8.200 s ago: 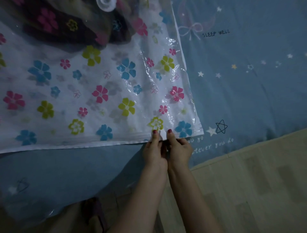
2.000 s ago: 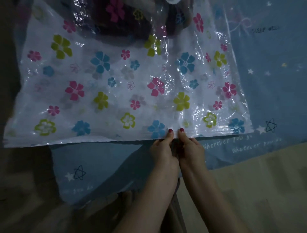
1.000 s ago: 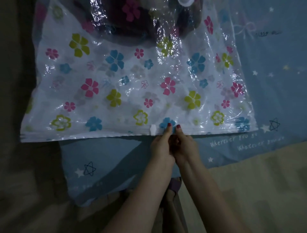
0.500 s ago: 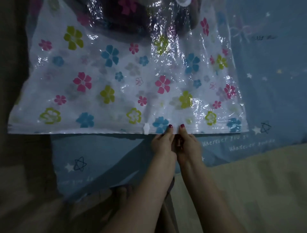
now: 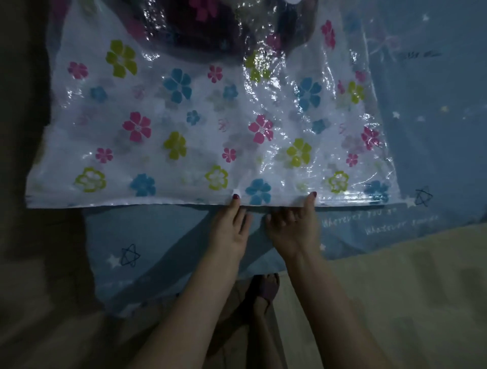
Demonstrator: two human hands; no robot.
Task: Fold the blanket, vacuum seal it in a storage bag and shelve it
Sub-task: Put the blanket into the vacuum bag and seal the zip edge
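A clear plastic storage bag printed with pink, blue and green flowers lies flat on a blue bed sheet with stars and white lettering. A dark folded blanket sits inside its far end, beside a white valve cap at the frame's top edge. The left hand pinches the near sealing edge, thumb beside a small white slider clip. The right hand pinches the same edge, apart from the left. A foot in a dark slipper stands on the beige tiled floor below.
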